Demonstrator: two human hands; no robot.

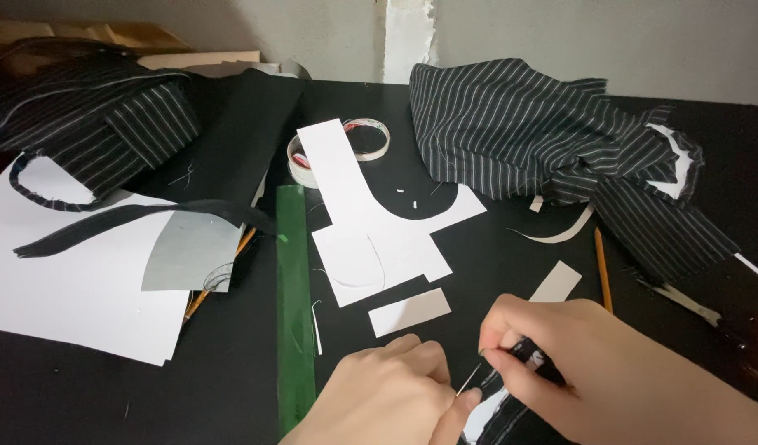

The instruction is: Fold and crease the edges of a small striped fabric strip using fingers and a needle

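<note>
At the worktop's point(230, 379) near edge, our right hand point(593, 371) pinches a striped fabric piece point(511, 395) running lengthwise toward us. Our left hand point(387, 395), fingers curled shut, pins its left edge, a needle point(468, 381) between them

Two bare hands close together, low in view

The left hand point(387, 387) lies knuckles up, fingers curled under, thumb tip reaching toward the right. The right hand point(560, 363) sits just beside it, fingers bent inward and pinched together at the tips, wrist running off the lower right.
</note>
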